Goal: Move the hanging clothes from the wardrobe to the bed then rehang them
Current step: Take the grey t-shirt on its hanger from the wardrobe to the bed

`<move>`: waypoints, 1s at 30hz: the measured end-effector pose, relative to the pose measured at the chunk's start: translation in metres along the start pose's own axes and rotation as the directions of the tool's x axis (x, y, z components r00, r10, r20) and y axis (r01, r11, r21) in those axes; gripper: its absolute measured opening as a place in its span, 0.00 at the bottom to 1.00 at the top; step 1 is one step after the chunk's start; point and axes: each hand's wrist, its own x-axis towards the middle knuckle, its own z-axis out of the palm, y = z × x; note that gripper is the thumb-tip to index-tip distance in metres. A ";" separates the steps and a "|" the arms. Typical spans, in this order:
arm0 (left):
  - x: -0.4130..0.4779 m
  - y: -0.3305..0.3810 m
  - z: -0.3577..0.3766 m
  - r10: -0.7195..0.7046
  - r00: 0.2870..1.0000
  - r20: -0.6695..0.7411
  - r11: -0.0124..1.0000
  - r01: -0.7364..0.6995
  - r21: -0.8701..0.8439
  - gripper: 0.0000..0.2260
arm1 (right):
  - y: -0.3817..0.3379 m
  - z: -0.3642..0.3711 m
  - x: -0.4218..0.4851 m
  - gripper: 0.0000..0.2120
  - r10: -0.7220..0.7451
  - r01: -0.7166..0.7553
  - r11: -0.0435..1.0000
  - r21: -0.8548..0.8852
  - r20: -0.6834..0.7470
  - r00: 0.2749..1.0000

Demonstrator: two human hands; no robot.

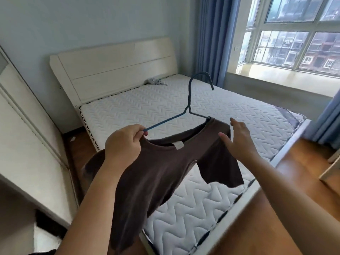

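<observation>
Brown shirt (165, 172) is held over the bed's (147, 107) foot corner, one arm of the blue hanger (189, 97) inside its neck. Left hand (123, 144) pinches the hanger's free end with the collar, probably to keep the neck open. Right hand (239, 140), fingers spread, holds nothing beside the far shoulder. Wardrobe (27, 135) contents are hidden; a grey cloth (153, 81) lies near the bed's head edge.

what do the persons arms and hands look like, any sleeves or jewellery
Both the left hand and right hand are bare: no gloves, rings or watch show. The left forearm and right forearm are bare too, with no sleeve visible up to the frame's bottom edge.
</observation>
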 end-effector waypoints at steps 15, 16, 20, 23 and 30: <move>0.037 0.289 0.107 0.191 0.976 -0.109 0.979 -0.196 -0.046 0.09 | 0.229 -0.225 0.087 0.16 -0.114 0.121 0.993 0.001 -0.321 0.940; 0.041 0.308 0.115 0.204 0.974 -0.096 0.975 -0.212 -0.073 0.09 | 0.241 -0.245 0.091 0.15 -0.111 0.107 0.994 -0.031 -0.346 0.932; 0.044 0.371 0.145 0.259 0.966 -0.011 0.938 -0.254 -0.234 0.09 | 0.279 -0.318 0.088 0.11 -0.110 0.033 0.986 -0.163 -0.488 0.866; 0.040 0.398 0.165 0.256 0.965 0.050 0.916 -0.226 -0.331 0.06 | 0.300 -0.358 0.072 0.11 -0.166 0.007 0.966 -0.259 -0.596 0.786; 0.019 0.391 0.185 0.160 0.957 0.242 0.899 -0.040 -0.436 0.08 | 0.317 -0.359 0.066 0.13 -0.221 0.060 0.943 -0.328 -0.478 0.850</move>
